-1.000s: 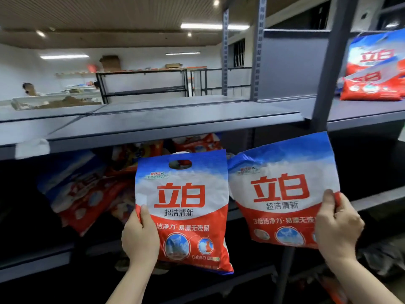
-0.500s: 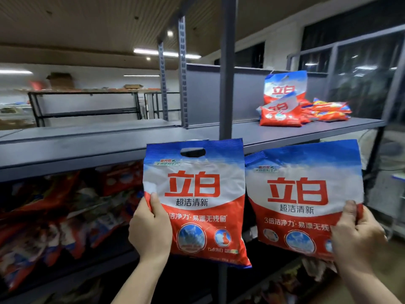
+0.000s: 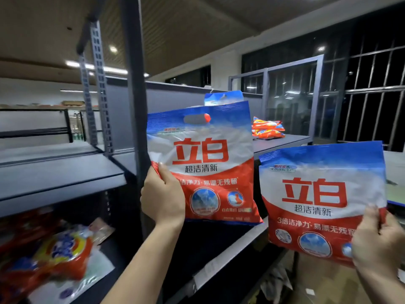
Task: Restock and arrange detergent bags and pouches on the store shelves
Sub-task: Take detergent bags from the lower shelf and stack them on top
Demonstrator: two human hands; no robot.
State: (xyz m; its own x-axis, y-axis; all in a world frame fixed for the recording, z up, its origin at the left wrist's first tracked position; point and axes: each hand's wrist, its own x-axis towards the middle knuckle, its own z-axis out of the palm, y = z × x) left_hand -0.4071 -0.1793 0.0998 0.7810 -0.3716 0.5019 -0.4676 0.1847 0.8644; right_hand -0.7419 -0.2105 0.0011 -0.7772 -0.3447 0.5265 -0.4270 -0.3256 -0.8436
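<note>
Glossy flat detergent bag [image 3: 203, 163] pinched by left hand [image 3: 163, 197]; right hand [image 3: 377, 244] fingers clamp matching crinkled bag [image 3: 322, 200].

head cam, close, facing fwd at shelf [image 3: 65, 172].

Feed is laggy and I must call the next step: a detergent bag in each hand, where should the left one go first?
Probably carry the left hand's detergent bag forward onto the upper shelf and stand it beside the matching bag already there. It is already raised to that shelf's height, the shelf has bare room beside the orange pouches, and the right hand's bag hangs lower.
</note>
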